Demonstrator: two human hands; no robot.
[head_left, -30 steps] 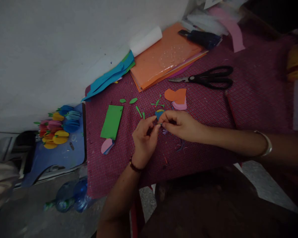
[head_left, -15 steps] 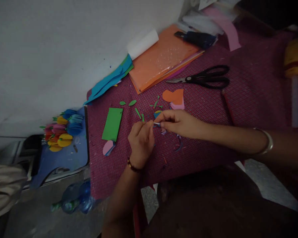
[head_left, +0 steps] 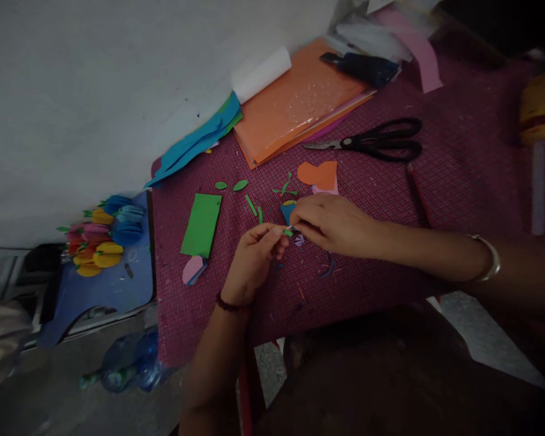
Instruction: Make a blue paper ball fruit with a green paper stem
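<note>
My left hand [head_left: 254, 260] and my right hand [head_left: 329, 223] meet over a maroon checked cloth [head_left: 381, 194]. Both pinch a tiny green paper strip [head_left: 288, 231] between fingertips. A small blue and yellow folded paper piece [head_left: 287, 209] lies just behind my right fingers. Green paper slivers [head_left: 252, 206] and two green leaf shapes [head_left: 240, 184] lie to the left of it. A green paper rectangle [head_left: 202, 224] lies further left, with a pink and blue folded shape [head_left: 193, 269] at its near end. An orange heart cutout [head_left: 318, 174] on a pink one lies beyond my right hand.
Black scissors [head_left: 376, 141] lie at the back right. Orange paper sheets [head_left: 295, 103], a white roll [head_left: 260, 74], blue sheets [head_left: 195, 142] and a dark tool [head_left: 361, 66] lie against the wall. Finished paper fruits [head_left: 102, 233] sit on a blue board at left. A plastic bottle [head_left: 127, 363] lies on the floor.
My left hand has turned and dropped slightly nearer, its fingers still meeting the right hand's. The right hand has stayed over the same spot; the small strip between them now shows green.
</note>
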